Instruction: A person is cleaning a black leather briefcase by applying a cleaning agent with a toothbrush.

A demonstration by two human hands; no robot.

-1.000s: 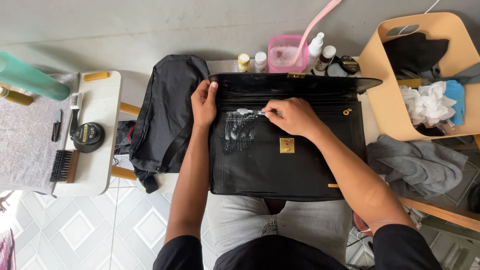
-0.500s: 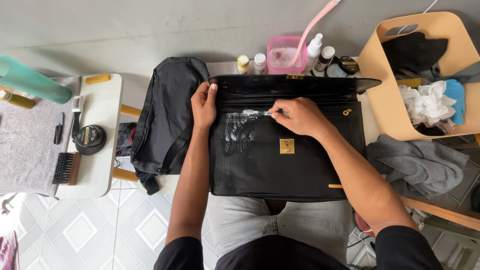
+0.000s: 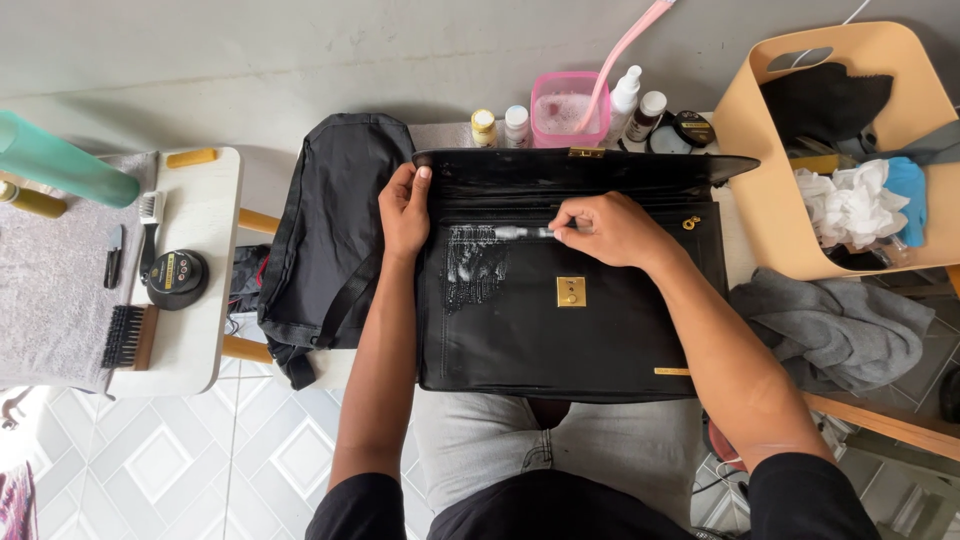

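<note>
A black leather briefcase [image 3: 590,330] with a gold clasp lies across my lap, its flap folded back. My left hand [image 3: 404,208] grips the case's upper left edge. My right hand [image 3: 610,229] is closed on a small brush [image 3: 520,233] whose head rests on the leather. White foam [image 3: 475,262] covers a patch of the case just below the brush head.
A black bag [image 3: 335,220] lies left of the case. Behind it stand small bottles [image 3: 500,126] and a pink tub of suds [image 3: 568,108]. A white side table [image 3: 195,290] at left holds brushes and a polish tin [image 3: 175,279]. A tan bin [image 3: 800,180] with rags and a grey cloth [image 3: 835,325] are at right.
My right hand has drawn the brush to the right along the upper part of the case. The left hand has stayed on the edge.
</note>
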